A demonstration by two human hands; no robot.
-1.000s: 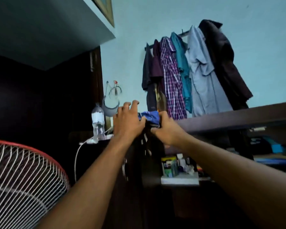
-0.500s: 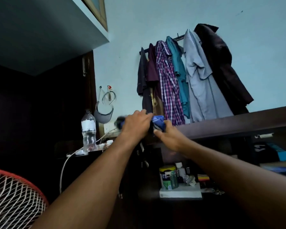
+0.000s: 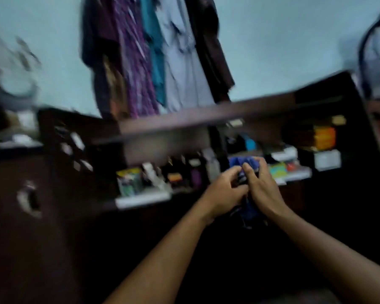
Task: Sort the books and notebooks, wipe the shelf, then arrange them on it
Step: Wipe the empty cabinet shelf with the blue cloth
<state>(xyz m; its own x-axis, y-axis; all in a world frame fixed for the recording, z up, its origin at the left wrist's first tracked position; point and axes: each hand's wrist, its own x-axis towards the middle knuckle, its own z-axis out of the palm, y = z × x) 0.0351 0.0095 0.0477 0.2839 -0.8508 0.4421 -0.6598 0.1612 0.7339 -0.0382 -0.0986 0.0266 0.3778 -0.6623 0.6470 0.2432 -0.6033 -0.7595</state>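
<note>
Blue cloth (image 3: 246, 165) is gripped between both hands (image 3: 244, 189), below the shelf (image 3: 184, 119).

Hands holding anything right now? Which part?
Both the left hand and right hand grip a bunched blue cloth around its middle; cloth shows above and below the hands. Blur hides the exact finger placement.
</note>
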